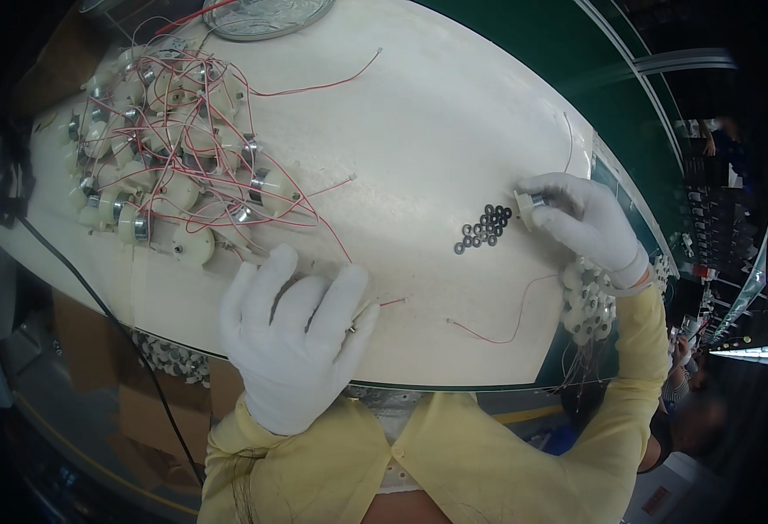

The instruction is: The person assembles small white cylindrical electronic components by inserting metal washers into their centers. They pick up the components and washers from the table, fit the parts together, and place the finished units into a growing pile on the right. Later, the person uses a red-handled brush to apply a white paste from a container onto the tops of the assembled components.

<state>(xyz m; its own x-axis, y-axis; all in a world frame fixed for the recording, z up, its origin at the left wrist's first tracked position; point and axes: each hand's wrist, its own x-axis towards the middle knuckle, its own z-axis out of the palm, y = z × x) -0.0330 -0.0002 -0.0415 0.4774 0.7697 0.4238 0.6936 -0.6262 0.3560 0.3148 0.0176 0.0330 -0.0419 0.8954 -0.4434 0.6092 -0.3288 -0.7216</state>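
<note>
My right hand (589, 218), in a white glove, pinches a small motor (534, 202) with a silver body and a whitish plastic end, at the right of the white table. Just left of its fingertips lies a cluster of small dark rings (485, 230). My left hand (301, 341), also gloved, is near the front edge with its fingers bent and partly apart. A small metallic bit shows between its thumb and forefinger; the rest is hidden. A red wire end (393, 302) sticks out beside that thumb. Beyond the left hand lies a heap of wired motors (183, 188).
More whitish parts (588, 301) are grouped at the right edge, under my forearm. A loose red wire (517, 327) lies near the front. At the far edge is a round metallic tray (266, 19). A black cable (78, 271) runs along the left; cardboard boxes (161, 419) stand below.
</note>
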